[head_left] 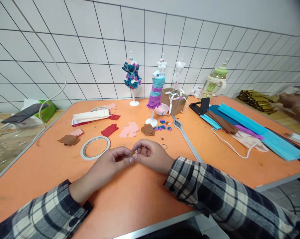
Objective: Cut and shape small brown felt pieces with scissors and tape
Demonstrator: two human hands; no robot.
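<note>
Above the orange table (130,192), the fingertips of my left hand (117,159) and my right hand (150,153) meet, both closed in a pinch. Between them is a small piece of brown crepe paper (132,153), mostly covered by the fingers. Just beyond lie a stack of brown crepe paper pieces (148,129), pink pieces (130,130) and red pieces (110,130). Several small blue-purple paper flowers (162,127) sit to the right of the brown stack. A roll of tape (95,148) lies flat left of my hands, and a small ring (164,146) lies beyond my right hand.
Small mannequins stand at the back, one in a teal dress (132,75), one in a blue-purple dress (156,89). A cardboard box (174,101), a metal strip (187,141), folded coloured paper (254,124) and a green-lidded bottle (214,81) are rightward. Another person's hand (291,99) shows far right.
</note>
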